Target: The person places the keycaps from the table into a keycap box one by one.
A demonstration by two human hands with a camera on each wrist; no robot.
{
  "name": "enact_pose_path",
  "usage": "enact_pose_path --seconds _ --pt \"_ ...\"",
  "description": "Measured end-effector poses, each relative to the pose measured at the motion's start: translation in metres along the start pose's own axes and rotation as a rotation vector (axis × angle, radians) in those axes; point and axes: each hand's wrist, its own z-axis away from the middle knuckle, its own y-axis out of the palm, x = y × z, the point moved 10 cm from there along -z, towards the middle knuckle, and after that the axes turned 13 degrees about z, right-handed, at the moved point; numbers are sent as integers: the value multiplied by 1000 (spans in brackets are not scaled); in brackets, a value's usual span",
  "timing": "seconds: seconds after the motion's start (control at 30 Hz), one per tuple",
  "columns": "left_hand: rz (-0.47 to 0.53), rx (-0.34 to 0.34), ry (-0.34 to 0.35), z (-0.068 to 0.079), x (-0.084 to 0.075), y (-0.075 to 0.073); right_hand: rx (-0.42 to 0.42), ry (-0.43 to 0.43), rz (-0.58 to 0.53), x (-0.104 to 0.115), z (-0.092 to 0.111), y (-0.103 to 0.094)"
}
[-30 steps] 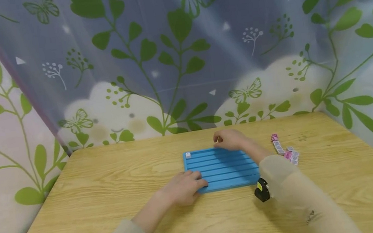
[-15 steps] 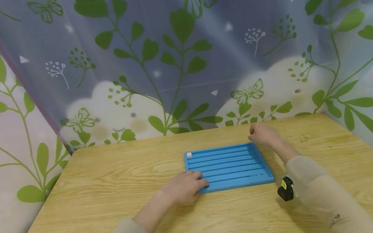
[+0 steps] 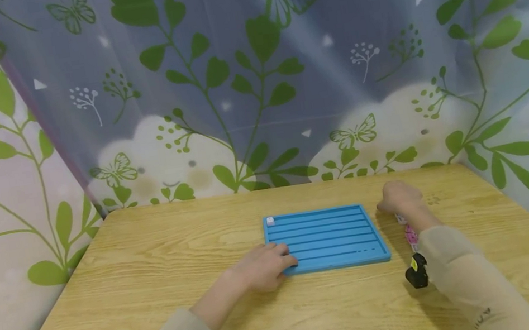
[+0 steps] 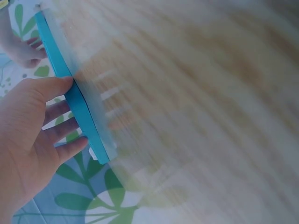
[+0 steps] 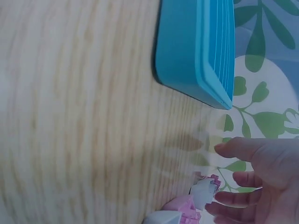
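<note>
A shallow blue tray (image 3: pixel 328 239) with raised parallel ridges lies on the table. My left hand (image 3: pixel 261 267) holds its near left corner; in the left wrist view, the thumb (image 4: pixel 63 86) touches the front edge and the other fingers reach past the rim. One small white block (image 3: pixel 270 221) sits in the tray's far left corner. To the right of the tray, my right hand (image 3: pixel 401 199) is low over a row of small pink and white blocks (image 3: pixel 410 234), partly hiding them. In the right wrist view, its thumb and fingers are apart, the fingertips near a white block (image 5: pixel 203 192).
The wooden table (image 3: pixel 163 241) extends around the tray on every side. A patterned cloth backdrop (image 3: pixel 216 110) rises behind its far edge. A black wrist device (image 3: pixel 416 272) hangs under my right sleeve.
My right hand has moved right, from above the tray's far edge to the loose blocks beside it. My left hand stays at the tray's corner. The white block in the tray has not moved.
</note>
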Motion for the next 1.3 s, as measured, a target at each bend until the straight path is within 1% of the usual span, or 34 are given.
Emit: enact_pose_path --seconds 0.2,0.47,0.57,0.77,0.87,1.03,1.3 --pt "1 -1 2 0 0 -1 -2 -27 -36 1 3 2" --pt "13 2 -7 0 2 1 -64 -74 -27 0 3 -1" --pt "14 2 -4 -1 3 1 -55 -72 -25 -2 4 0" --pt "13 12 -7 -2 2 3 -19 -25 -3 -7 6 5" --pt "8 14 -4 -2 1 2 -17 -11 -6 -10 6 6" --pt "-2 18 -10 -2 1 2 -25 -18 -24 -10 8 3" --pt "12 27 -20 -1 2 4 -39 -45 -67 -12 9 2"
